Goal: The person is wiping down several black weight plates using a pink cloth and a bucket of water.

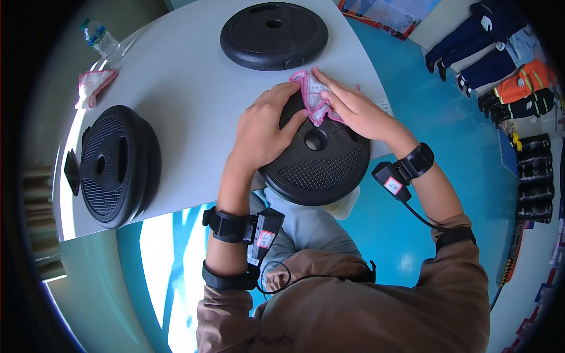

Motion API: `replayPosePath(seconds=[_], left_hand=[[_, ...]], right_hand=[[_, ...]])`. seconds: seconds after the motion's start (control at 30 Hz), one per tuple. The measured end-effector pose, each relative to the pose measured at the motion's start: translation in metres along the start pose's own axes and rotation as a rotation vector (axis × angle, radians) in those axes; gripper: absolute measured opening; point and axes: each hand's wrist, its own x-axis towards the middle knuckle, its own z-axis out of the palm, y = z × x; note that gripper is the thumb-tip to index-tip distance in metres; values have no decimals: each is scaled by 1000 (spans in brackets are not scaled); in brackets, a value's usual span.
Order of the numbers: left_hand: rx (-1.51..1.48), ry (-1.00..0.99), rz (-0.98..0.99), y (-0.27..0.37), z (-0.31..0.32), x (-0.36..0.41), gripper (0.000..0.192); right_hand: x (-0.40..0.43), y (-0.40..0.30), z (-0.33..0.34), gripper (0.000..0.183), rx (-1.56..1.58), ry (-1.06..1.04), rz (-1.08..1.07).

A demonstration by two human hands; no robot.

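Note:
A black weight plate (322, 167) with a centre hole and textured panels lies at the table's near edge, partly overhanging it. On its upper left rim rests my left hand (269, 123), thumb over the face and fingertips touching a cloth. That white cloth with pink edging (315, 95) is crumpled on the plate's far part. My right hand (353, 103) presses the cloth against the plate, fingers extended; part of the cloth is hidden beneath it.
Another black plate (273, 37) lies at the table's far side. Stacked plates (112, 167) stand at the left, near a dark flat object (72, 172). A second pink-edged cloth (95, 87) and a clear plastic bottle (102, 40) are at the far left. The white table (190, 88) has a curved edge.

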Motion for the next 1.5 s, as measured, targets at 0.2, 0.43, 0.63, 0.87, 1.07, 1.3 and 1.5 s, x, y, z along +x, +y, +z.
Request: replayPosePath(seconds=[0.2, 0.43, 0.63, 0.87, 1.07, 1.3, 1.5], left_hand=[[-21, 46, -157, 2, 0, -3, 51], [-24, 58, -171, 4, 3, -4, 58], [149, 393, -216, 2, 8, 0, 66], [136, 473, -367, 31, 0, -34, 39], [411, 469, -290, 42, 26, -51, 52], [203, 361, -245, 33, 13, -45, 55], [51, 173, -96, 18, 7, -24, 59]], right_hand=[[7, -8, 3, 57, -73, -4, 58], [-69, -22, 9, 55, -72, 74, 63], [-129, -44, 42, 56, -144, 162, 47], [-131, -60, 84, 58, -230, 425, 69], [-137, -71, 100, 62, -300, 383, -36], [-126, -60, 94, 63, -234, 443, -31], [-93, -31, 34, 60, -34, 303, 139]])
